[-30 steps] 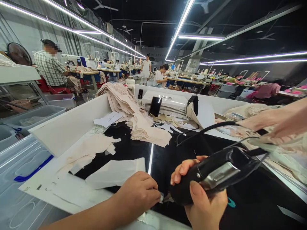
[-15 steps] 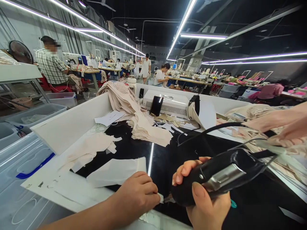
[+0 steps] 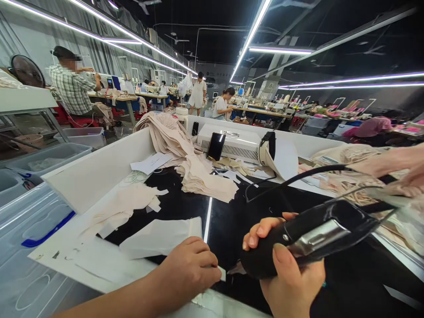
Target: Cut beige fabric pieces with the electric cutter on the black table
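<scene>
My right hand (image 3: 288, 265) is wrapped around a black corded hand tool (image 3: 308, 238) with a silver metal lever on top. A flat metal tip (image 3: 237, 268) sticks out of its front, pointing left towards my other hand. With fingers curled and pressed together, my left hand (image 3: 192, 269) holds a small white strip (image 3: 223, 274), whose end shows past the fingertips. The tool's tip sits just right of that strip, a small gap apart. Beyond my left hand lies a flat white piece (image 3: 162, 236) on the black tabletop (image 3: 251, 221).
A stack of beige fabric pieces (image 3: 208, 183) runs back across the table. More beige pieces (image 3: 129, 203) lie left. Behind stand a white vented machine (image 3: 232, 143) and a phone (image 3: 217, 145). Another person's hand (image 3: 400, 170) is at the right over fabric. Plastic bins (image 3: 49, 159) stand left.
My right hand and the black tool have moved right, drawing the tip away from the white strip. My left hand stays almost in place. The other person's hands have shifted slightly.
</scene>
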{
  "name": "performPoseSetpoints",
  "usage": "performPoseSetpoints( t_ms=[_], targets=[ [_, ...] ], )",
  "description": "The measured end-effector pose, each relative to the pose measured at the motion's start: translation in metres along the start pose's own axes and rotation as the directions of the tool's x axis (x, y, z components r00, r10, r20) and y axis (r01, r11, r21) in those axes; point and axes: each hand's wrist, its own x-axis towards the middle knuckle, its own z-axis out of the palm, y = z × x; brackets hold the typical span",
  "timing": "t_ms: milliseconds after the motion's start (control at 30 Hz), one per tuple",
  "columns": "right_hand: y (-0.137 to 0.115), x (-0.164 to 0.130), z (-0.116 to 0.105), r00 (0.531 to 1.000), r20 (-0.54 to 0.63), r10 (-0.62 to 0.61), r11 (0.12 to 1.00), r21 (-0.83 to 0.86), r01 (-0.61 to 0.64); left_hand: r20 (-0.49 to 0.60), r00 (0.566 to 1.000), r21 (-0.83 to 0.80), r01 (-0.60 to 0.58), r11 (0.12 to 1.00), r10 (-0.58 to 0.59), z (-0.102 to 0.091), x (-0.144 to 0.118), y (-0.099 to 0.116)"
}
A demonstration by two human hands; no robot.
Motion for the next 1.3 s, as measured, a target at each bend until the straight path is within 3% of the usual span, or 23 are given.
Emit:
performPoseSetpoints(
  t_ms=[333,633,967,1300],
  targets=[
    [0.011,-0.003,-0.004,0.998,0.055,0.003,0.999,-0.033,-0.001,-0.004,1.0,0.013,-0.005,1.0,0.005,-0.001,0.001,0.0],
    [-0.001,-0.004,0.002,1.0,0.022,0.019,1.0,-0.009,-0.019,0.007,1.0,0.015,0.005,1.0,-0.005,0.0,0.0,0.0],
    [0.002,-0.01,-0.002,0.997,0.065,0.04,0.998,-0.054,-0.036,-0.013,1.0,-0.009,0.004,1.0,-0.004,0.002,0.0,-0.001],
    [0.003,-0.008,-0.004,0.998,0.061,0.032,0.998,-0.049,-0.029,-0.03,0.998,-0.026,0.048,0.998,-0.049,-0.011,-0.009,-0.01]
  ],
)
